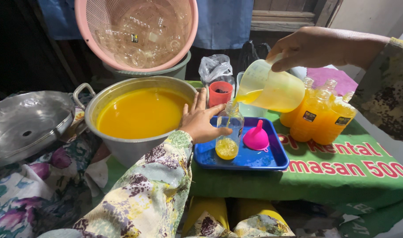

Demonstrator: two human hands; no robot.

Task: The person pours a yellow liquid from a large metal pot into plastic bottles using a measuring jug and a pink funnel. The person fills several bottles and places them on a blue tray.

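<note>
Left hand point(202, 121) rests against the side of a small clear bottle point(229, 134), thumb and palm touching it, fingers spread and not wrapped round. The bottle stands upright in a blue tray point(263, 162) and has a little orange liquid at the bottom. Right hand point(314, 47) is clamped on the handle of a translucent measuring jug point(272, 89), tilted spout-down, spout just above the bottle's mouth, a thin stream of orange liquid running in. The jug is partly full.

A pink funnel point(256, 137) lies mouth-down in the tray just beside the bottle. Behind the tray to the right stand filled orange bottles point(321, 115) in a tight group, on a green printed cloth point(342, 176) covering the table. A large metal pot point(135, 117) of orange liquid sits left of the tray, touching the left wrist area. Its metal lid point(27, 121) lies further left. A red cup point(220, 93) and a clear plastic bag point(215, 68) are behind the tray. A pink basket point(137, 33) of empty clear bottles leans behind the pot.
</note>
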